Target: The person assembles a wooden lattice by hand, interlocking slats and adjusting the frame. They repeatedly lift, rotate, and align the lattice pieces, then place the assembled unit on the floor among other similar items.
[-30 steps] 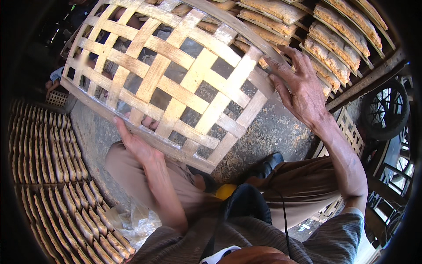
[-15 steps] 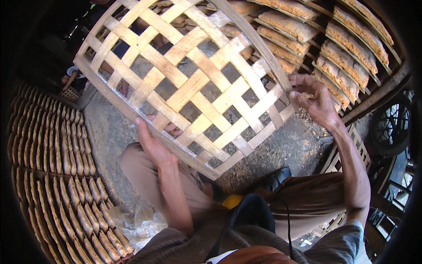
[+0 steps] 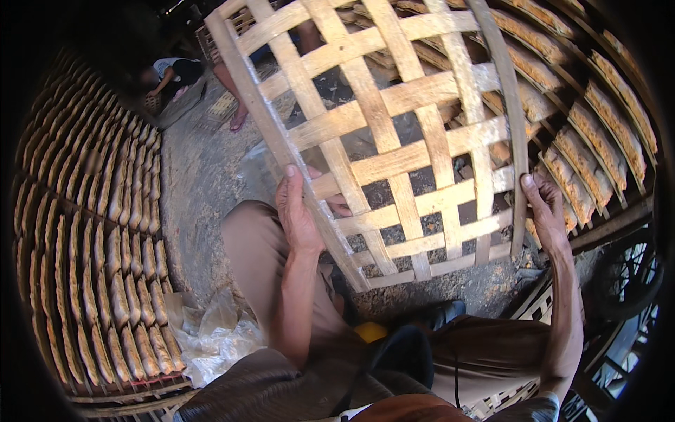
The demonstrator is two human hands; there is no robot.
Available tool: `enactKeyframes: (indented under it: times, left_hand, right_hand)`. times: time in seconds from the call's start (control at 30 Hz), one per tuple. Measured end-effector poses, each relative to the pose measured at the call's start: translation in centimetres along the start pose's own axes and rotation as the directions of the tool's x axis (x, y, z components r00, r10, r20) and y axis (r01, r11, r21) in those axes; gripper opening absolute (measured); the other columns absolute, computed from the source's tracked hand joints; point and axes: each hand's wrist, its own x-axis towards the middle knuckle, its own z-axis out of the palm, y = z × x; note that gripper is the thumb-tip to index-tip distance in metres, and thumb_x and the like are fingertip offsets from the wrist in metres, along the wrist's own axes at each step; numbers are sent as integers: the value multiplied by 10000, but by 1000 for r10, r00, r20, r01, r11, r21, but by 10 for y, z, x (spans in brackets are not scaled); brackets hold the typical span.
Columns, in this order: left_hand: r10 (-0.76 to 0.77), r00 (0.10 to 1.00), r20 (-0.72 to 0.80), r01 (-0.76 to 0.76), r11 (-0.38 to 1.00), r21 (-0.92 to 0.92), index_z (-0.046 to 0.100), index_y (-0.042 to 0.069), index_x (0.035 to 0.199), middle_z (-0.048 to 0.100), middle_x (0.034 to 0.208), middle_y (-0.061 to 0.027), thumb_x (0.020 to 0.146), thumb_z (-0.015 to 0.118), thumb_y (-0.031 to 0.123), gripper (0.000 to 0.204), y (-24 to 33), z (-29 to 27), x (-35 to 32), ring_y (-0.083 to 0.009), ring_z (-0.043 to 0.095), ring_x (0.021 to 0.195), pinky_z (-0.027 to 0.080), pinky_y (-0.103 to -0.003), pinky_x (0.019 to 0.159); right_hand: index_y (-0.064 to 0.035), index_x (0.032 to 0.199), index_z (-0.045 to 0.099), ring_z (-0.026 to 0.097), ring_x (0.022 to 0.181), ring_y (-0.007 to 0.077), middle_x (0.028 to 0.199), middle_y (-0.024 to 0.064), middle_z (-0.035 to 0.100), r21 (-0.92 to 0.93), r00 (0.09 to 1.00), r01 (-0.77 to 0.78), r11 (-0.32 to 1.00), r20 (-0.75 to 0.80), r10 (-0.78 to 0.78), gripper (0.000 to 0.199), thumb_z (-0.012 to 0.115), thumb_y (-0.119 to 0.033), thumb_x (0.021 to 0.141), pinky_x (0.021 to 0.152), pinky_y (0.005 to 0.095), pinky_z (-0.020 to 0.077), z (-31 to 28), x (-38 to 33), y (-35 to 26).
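Between my hands is a large woven bamboo tray [image 3: 383, 133], an open lattice of flat pale strips with darker side rails, tilted up in front of me. My left hand [image 3: 301, 211] grips the left rail near its lower part; the thumb lies over the rail and some fingertips show through the gaps. On the other side, my right hand [image 3: 545, 207] pinches the right rail near the bottom corner, thumb in front. No load lies on the lattice. Its upper edge runs out of the picture.
Racks of rough orange-brown slabs stand on the left [image 3: 116, 267] and far right [image 3: 598, 141]. Crumpled clear plastic [image 3: 225, 337] lies by my left knee. Something yellow [image 3: 370, 330] is between my legs. Another person [image 3: 172, 76] bends low at the far left, and a wheel [image 3: 622, 281] stands at right.
The tray has turned clockwise and shifted right, its rails now steeper. My right hand has lowered and closed on the right rail; my left hand moved right with its rail.
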Motion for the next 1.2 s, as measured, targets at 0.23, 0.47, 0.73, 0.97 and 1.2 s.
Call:
enactKeyframes:
  times: [0.23, 0.47, 0.73, 0.97, 1.2]
  left_hand:
    - [-8, 1000, 21, 9, 999, -33, 567, 36, 1046, 710, 772, -194, 1102, 444, 471, 456, 0, 0, -1, -264, 728, 571, 613, -331, 451]
    - [-13, 1000, 14, 13, 1000, -27, 556, 46, 1036, 703, 782, -181, 1105, 434, 474, 450, 2, -2, 0, -271, 729, 581, 618, -349, 465]
    - [34, 992, 120, -44, 996, 75, 536, 47, 1039, 663, 774, -167, 1095, 435, 506, 473, -5, 2, -3, -247, 670, 521, 582, -357, 450]
    - [78, 980, 183, -107, 982, 154, 588, -8, 964, 632, 768, -140, 1084, 515, 442, 472, -16, -8, -6, -286, 682, 514, 592, -384, 415]
    - [-25, 976, 215, -10, 987, 161, 590, -19, 954, 645, 673, -158, 1090, 494, 455, 502, -15, -6, -7, -289, 685, 499, 588, -391, 426]
  right_hand:
    - [-59, 955, 753, 576, 751, 34, 812, -40, 677, 113, 995, 33, 993, 91, -43, 316, 717, -369, 1003, 682, 246, 457, -4, 2, -2]
    - [-28, 809, 702, 412, 613, 34, 678, -68, 559, -68, 990, 117, 991, 90, -110, 569, 590, -533, 1047, 551, 278, 327, 1, 0, -13]
    - [-12, 1118, 708, 623, 704, 90, 803, 32, 697, 40, 958, 245, 969, -162, -235, 401, 666, -402, 1031, 666, 297, 509, 5, -8, -22]
    - [-35, 1184, 702, 627, 716, 66, 834, 21, 717, 155, 970, 218, 963, -147, -196, 355, 697, -351, 1022, 659, 270, 519, -17, -6, -24]
    - [-86, 1111, 722, 644, 722, 66, 864, 1, 729, 318, 963, 233, 919, -206, -173, 281, 670, -352, 1037, 647, 263, 533, -13, -11, -39]
